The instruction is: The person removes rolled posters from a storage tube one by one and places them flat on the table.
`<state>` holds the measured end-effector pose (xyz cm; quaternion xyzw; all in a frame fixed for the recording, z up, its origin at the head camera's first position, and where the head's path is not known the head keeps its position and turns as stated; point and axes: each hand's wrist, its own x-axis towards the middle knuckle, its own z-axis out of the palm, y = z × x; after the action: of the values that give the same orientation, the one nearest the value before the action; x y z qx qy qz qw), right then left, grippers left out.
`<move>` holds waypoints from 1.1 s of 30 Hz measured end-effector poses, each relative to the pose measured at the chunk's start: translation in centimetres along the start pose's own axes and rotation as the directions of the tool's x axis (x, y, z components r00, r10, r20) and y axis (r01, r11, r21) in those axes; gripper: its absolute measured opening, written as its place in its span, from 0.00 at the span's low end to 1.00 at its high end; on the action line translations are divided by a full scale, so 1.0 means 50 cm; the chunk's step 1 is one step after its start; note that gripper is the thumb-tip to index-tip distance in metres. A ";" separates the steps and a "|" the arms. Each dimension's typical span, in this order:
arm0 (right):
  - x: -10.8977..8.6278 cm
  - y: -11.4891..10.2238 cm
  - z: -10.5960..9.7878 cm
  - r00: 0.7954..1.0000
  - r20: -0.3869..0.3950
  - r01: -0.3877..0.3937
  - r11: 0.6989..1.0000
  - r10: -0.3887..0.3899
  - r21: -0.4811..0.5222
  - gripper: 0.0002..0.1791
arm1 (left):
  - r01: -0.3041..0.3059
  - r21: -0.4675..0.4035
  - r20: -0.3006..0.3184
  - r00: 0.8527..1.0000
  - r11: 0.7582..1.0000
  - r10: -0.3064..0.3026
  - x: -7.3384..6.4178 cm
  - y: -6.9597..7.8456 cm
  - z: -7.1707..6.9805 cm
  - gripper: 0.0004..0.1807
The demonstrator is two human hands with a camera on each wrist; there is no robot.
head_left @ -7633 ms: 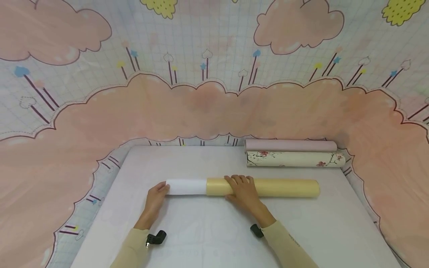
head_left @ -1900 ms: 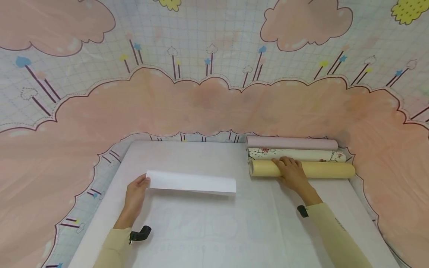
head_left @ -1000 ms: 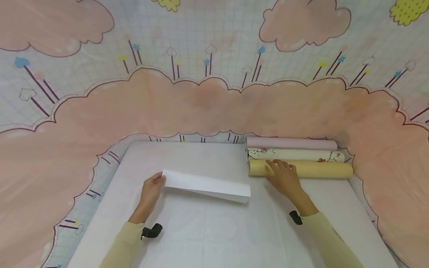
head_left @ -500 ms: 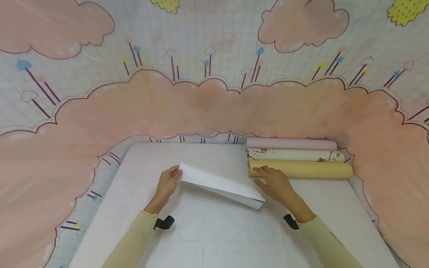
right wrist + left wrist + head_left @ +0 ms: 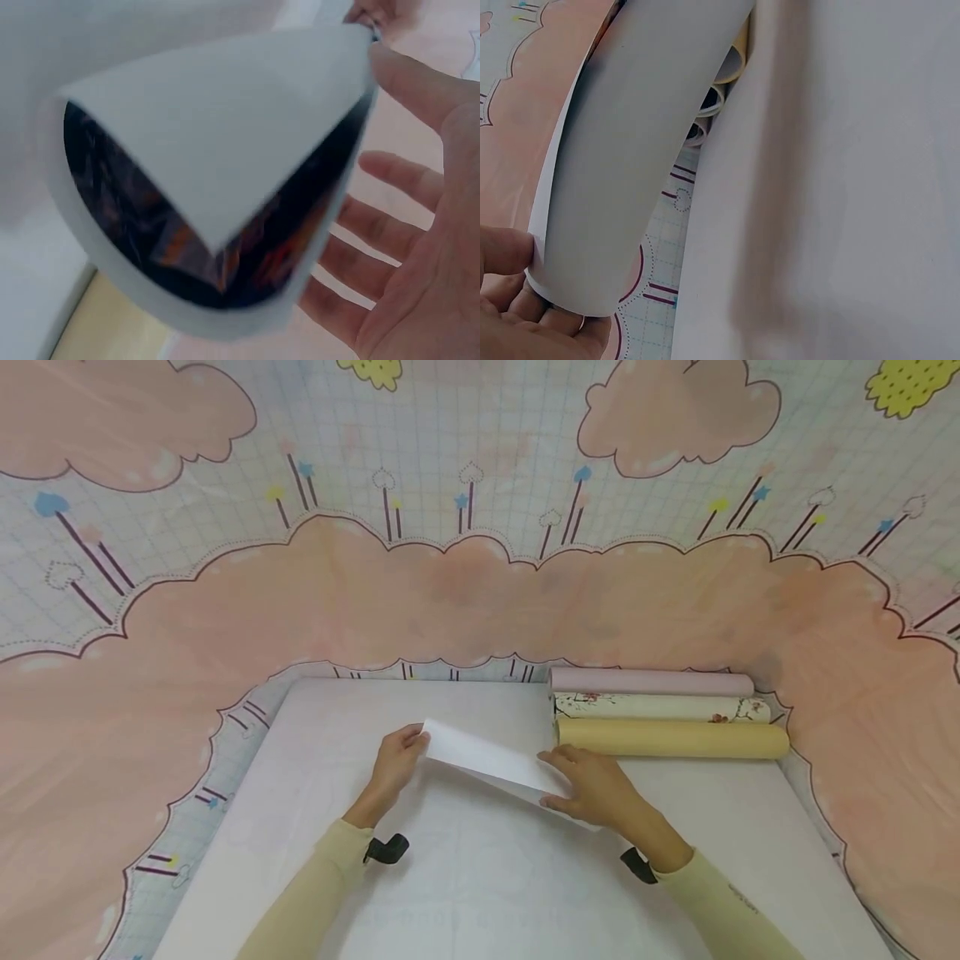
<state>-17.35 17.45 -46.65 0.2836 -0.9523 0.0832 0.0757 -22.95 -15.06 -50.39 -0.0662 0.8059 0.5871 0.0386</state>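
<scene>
A loosely rolled white poster slants down to the right above the table. My left hand pinches its left end, thumb on one side and fingers on the other in the left wrist view. At its right end is my right hand, fingers extended and spread beside the sheet, thumb at its edge. Seen from that end, the sheet's inner side carries a dark print with orange patches, and one corner folds inward. Part of the right end is hidden behind the right hand in the head view.
At the back right of the white table lie three rolls side by side: a yellow roll, a floral roll and a pale pink roll. A patterned cloth hangs behind the table.
The yellow roll was drawn off the white poster and laid by the other rolls. My right hand has left it and reached the poster's right end; my left has moved right with the poster.
</scene>
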 end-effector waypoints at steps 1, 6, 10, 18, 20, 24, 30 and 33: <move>-0.001 -0.001 0.003 1.000 -0.001 0.002 1.000 -0.002 -0.009 0.36 | 0.000 0.000 0.004 1.000 1.000 0.000 0.000 0.001 0.002 0.21; -0.001 -0.005 0.008 1.000 -0.007 0.003 1.000 -0.003 -0.021 0.33 | -0.012 0.005 0.019 1.000 1.000 0.011 -0.001 0.006 0.008 0.21; -0.001 -0.006 0.011 1.000 -0.021 0.009 1.000 -0.010 -0.022 0.29 | -0.015 0.009 0.018 1.000 1.000 0.015 -0.002 0.008 0.008 0.21; -0.002 0.003 0.025 0.987 -0.131 0.089 0.996 -0.092 -0.032 0.18 | -0.007 -0.020 -0.008 1.000 1.000 0.007 -0.005 0.007 0.006 0.21; 0.000 0.005 0.027 0.983 -0.157 0.091 0.995 -0.094 -0.027 0.15 | -0.013 -0.041 -0.010 1.000 0.999 0.012 -0.006 0.007 0.006 0.21; 0.001 0.011 0.027 0.981 -0.180 0.075 0.997 -0.075 -0.006 0.14 | -0.018 -0.081 -0.009 1.000 0.997 0.017 -0.010 0.009 0.008 0.21; 0.003 0.022 0.030 0.984 -0.176 0.017 0.994 0.002 0.105 0.12 | -0.042 -0.087 -0.012 0.999 0.995 0.041 -0.012 0.005 0.011 0.19; 0.001 0.028 0.036 0.982 -0.183 -0.009 0.986 0.040 0.166 0.12 | -0.056 -0.084 -0.010 0.998 0.995 0.056 -0.011 0.002 0.012 0.18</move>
<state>-18.35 18.21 -48.57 0.2681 -0.9345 0.1883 0.1393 -22.44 -14.42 -50.39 -0.0475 0.7820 0.6212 0.0160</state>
